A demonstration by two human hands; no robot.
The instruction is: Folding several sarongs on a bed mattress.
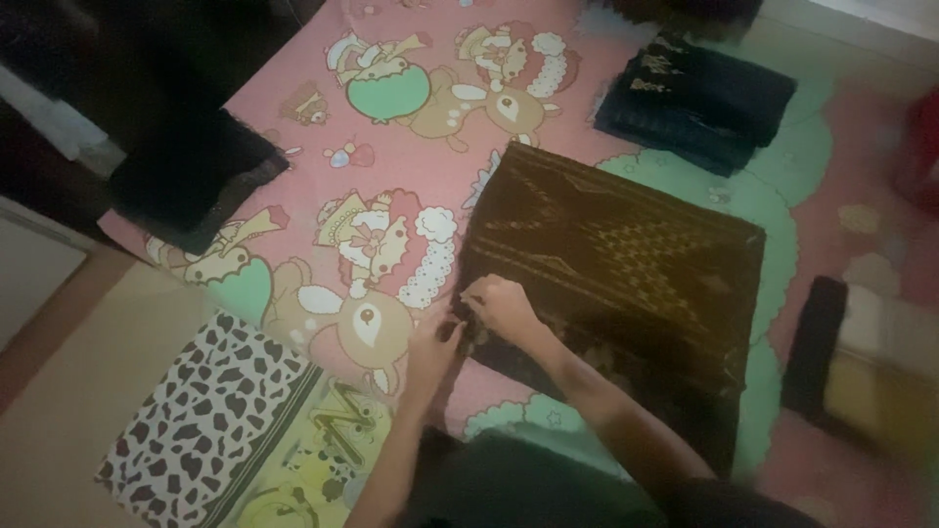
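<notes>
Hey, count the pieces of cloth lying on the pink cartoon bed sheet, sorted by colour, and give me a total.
Brown patterned cloth, under both hands: 1
Dark folded cloth with gold pattern: 1
Black cloth at the sheet's edge: 1
Black and pale folded pile, blurred: 1
Total: 4

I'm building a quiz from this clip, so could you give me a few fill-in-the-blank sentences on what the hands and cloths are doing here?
1. Both hands, the left hand and the right hand, meet at the ____ edge of the dark brown patterned cloth.
2. That cloth lies on a ____ cartoon-printed sheet.
3. A folded dark cloth lies ____ the brown one in the picture.

Missing words: left; pink; above
</notes>
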